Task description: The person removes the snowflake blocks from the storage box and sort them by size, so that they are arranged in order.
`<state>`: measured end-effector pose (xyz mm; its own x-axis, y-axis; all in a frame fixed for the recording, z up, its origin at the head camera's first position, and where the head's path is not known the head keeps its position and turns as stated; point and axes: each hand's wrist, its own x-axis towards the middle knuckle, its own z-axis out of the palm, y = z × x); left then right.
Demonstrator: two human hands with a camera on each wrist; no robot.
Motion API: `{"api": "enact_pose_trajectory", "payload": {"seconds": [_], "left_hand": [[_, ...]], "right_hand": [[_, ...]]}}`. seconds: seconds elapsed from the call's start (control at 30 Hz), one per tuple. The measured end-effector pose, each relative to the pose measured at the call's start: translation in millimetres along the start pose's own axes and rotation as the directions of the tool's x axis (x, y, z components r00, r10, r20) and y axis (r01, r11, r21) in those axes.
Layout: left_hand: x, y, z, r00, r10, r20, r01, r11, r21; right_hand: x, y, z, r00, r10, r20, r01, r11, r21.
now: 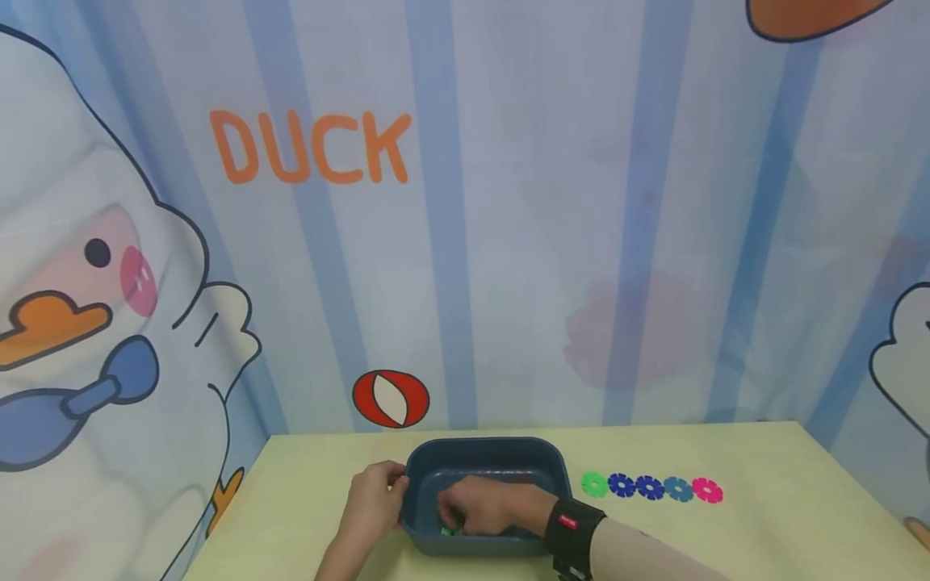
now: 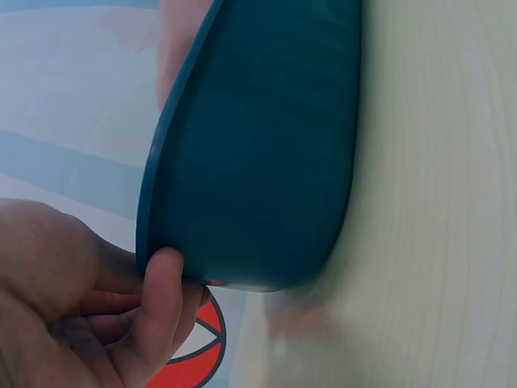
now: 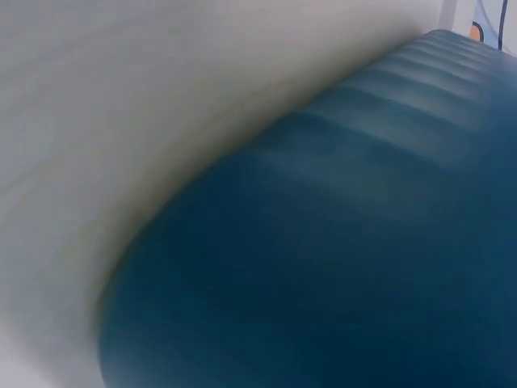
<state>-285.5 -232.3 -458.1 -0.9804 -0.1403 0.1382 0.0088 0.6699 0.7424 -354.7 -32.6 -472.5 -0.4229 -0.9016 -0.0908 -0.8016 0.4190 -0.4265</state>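
Observation:
A dark blue plastic bin (image 1: 417, 504) stands on the table. My left hand (image 1: 372, 500) grips its left end, the thumb and fingers pinching the rim; the left wrist view shows the fingers (image 2: 164, 283) against the outer wall of the bin (image 2: 258, 162). My right hand (image 1: 479, 504) reaches down inside the bin with bent fingers. By its fingertips lies a small green piece (image 1: 446, 531), mostly covered by the hand. Whether the fingers pinch it cannot be seen. Only the bin's outer side (image 3: 323, 242) fills the right wrist view.
Right of the bin, a row of notched plastic discs lies on the pale yellow table (image 1: 785, 516): a green disc (image 1: 594, 484), two dark blue discs (image 1: 622, 485), a lighter blue disc (image 1: 679, 489) and a pink disc (image 1: 707, 490). A printed curtain (image 1: 538, 242) hangs behind.

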Motion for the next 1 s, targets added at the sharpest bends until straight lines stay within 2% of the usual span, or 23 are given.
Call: {"api": "enact_pose_trajectory", "payload": {"seconds": [0.1,0.2,0.47,0.6,0.87,1.0], "left_hand": [[-0.7,0.0,0.5,1.000,0.017,-0.006,-0.017,1.000,0.025],[-0.9,0.9,0.7,1.000,0.017,-0.003,-0.017,0.999,0.038],[-0.8,2.6,0.1,1.000,0.000,-0.005,0.000,0.999,0.038],[-0.2,1.3,-1.1,1.000,0.006,-0.016,-0.005,0.999,0.032],[-1.2,1.5,0.6,1.000,-0.014,-0.005,0.014,1.000,-0.013],[-1.4,1.9,0.7,1.000,-0.017,-0.003,0.017,1.000,-0.010]], "right_hand": [[4,12,8,0.999,-0.040,-0.019,0.039,0.999,-0.013],[6,21,14,0.998,-0.031,-0.057,0.028,0.998,-0.051],[-15,-6,-10,0.997,0.035,-0.066,-0.037,0.999,-0.029],[-22,-6,-16,0.994,0.064,-0.085,-0.066,0.998,-0.024],[-42,-2,-28,0.986,0.090,-0.139,-0.082,0.995,0.059],[-52,1,-32,0.985,0.098,-0.140,-0.093,0.995,0.043]]}}
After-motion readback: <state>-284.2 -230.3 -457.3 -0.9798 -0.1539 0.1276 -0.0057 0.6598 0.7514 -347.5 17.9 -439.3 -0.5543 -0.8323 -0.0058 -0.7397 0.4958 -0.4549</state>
